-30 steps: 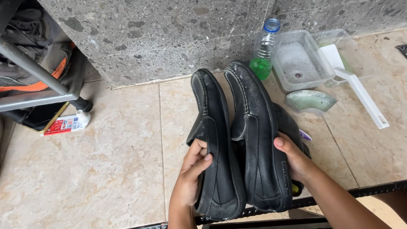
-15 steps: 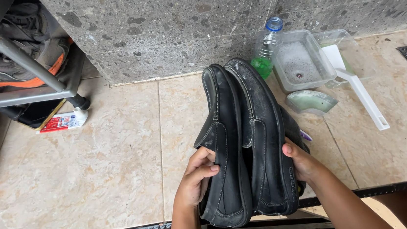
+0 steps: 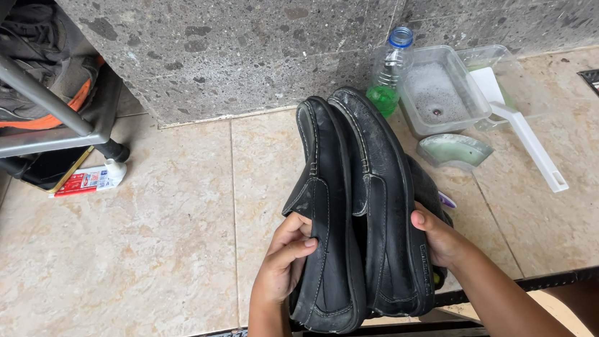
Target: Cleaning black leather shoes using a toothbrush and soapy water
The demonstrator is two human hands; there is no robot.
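Two black leather slip-on shoes are held side by side, pressed together, toes pointing away from me. My left hand [image 3: 284, 260] grips the left shoe [image 3: 325, 217] at its opening. My right hand [image 3: 440, 235] clasps the outer side of the right shoe [image 3: 381, 197] near the heel. Both shoes are above the beige tiled floor [image 3: 140, 247], heels close to my body. A small purple and yellow thing peeks out under my right hand; I cannot tell what it is.
Against the speckled stone wall [image 3: 245, 43] stand a plastic bottle with green liquid [image 3: 386, 74] and a clear tub of soapy water [image 3: 441, 91]. A white brush handle [image 3: 528, 145] and a curved green piece [image 3: 455, 151] lie to the right. A metal shoe rack [image 3: 19, 106] stands at left.
The pair of shoes has been drawn together and shifted slightly right and nearer the wall in view. Both hands keep their hold.
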